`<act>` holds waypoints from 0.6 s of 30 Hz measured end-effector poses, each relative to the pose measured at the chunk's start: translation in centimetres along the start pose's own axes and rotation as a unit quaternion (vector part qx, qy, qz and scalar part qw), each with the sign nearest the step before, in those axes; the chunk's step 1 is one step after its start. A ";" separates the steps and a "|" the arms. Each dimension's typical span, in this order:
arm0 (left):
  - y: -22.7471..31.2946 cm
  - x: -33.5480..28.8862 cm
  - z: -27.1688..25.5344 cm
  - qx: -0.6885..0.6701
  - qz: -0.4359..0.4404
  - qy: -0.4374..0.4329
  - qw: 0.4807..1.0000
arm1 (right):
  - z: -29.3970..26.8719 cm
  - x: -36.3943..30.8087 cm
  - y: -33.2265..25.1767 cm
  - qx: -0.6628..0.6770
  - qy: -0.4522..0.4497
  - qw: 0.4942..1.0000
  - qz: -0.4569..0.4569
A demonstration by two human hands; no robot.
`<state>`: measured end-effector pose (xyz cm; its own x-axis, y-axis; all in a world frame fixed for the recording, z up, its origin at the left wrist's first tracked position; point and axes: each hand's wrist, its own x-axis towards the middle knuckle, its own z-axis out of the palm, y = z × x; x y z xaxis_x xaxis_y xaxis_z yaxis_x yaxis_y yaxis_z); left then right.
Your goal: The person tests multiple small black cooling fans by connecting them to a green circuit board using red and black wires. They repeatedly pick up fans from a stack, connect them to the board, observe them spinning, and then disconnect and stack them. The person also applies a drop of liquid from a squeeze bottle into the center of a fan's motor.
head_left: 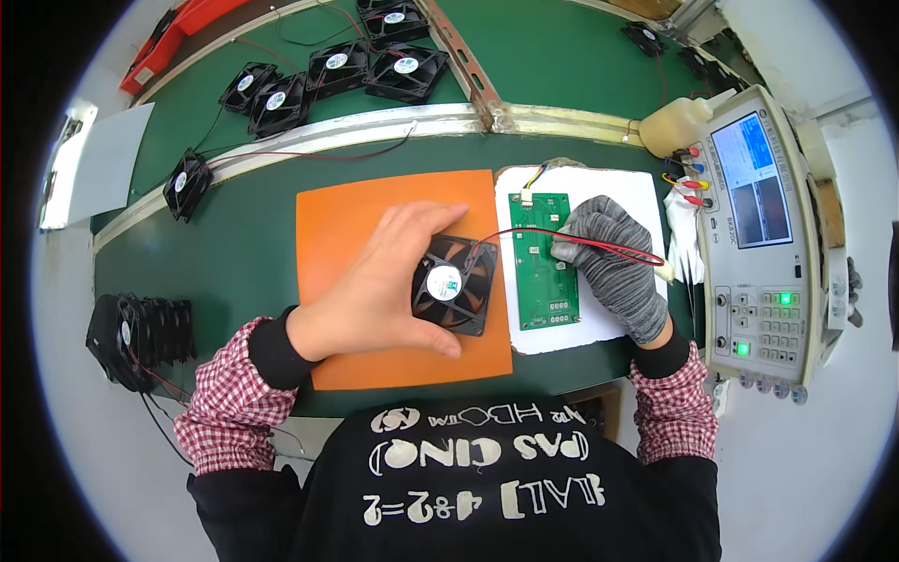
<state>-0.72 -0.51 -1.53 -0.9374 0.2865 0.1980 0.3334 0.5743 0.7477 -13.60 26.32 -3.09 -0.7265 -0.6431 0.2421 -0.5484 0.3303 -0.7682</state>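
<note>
Found left hand (375,292) curved wide at nine o'clock of black fan (456,285), contact uncertain, label up on orange mat (346,220). Found gloved right hand (623,281) bunched over green board (538,281) at three o'clock, grip not discernible. Judged partway, with fan laid out and white plug (665,272) apparently unjoined. Noted round label (442,283), pale, print too small; beyond, at three o'clock, lettered instrument (763,267); farthest, at eleven o'clock, similarly labelled spare fans (337,67).

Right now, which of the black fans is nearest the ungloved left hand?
The fan on the orange sheet, within the curve of the left hand. All the others sit off that sheet.
</note>
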 end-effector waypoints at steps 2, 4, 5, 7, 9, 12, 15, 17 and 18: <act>0.1 -0.1 0.3 0.006 0.003 0.008 1.000 | 0.1 0.1 0.2 -0.015 0.001 1.000 -0.021; 0.3 -0.2 0.3 0.028 0.006 -0.004 1.000 | 0.1 0.1 0.2 -0.037 -0.001 0.999 -0.023; 0.6 -0.1 0.0 0.048 0.008 -0.019 0.999 | 0.2 0.1 0.3 -0.011 -0.009 1.000 -0.019; 1.6 -0.2 -0.6 0.167 0.055 -0.001 0.984 | 0.5 0.0 0.7 0.026 -0.020 0.999 -0.018; 3.5 -0.5 -1.1 0.348 0.164 0.073 0.920 | 0.3 -0.1 1.3 0.029 -0.019 0.999 -0.028; 7.1 -1.6 -2.3 0.365 0.296 0.191 0.862 | -0.1 -0.5 1.5 0.025 0.002 0.999 -0.040; 9.6 -3.3 -3.0 -0.408 0.022 0.053 0.911 | -0.4 -0.3 1.1 0.011 -0.003 0.999 -0.053; 11.0 -4.6 -4.9 -0.582 -0.179 -0.023 0.793 | 0.1 0.2 0.8 0.030 -0.011 0.997 -0.065; 10.3 -4.4 -5.4 -0.558 -0.206 -0.043 0.803 | 0.0 0.1 1.0 0.029 -0.005 0.998 -0.063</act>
<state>6.26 0.03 8.67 -0.9186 0.3278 -0.2209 -0.3461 -0.3970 0.8501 -14.18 26.62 -3.81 -0.6491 -0.6837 0.3335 -0.6097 0.2053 -0.7656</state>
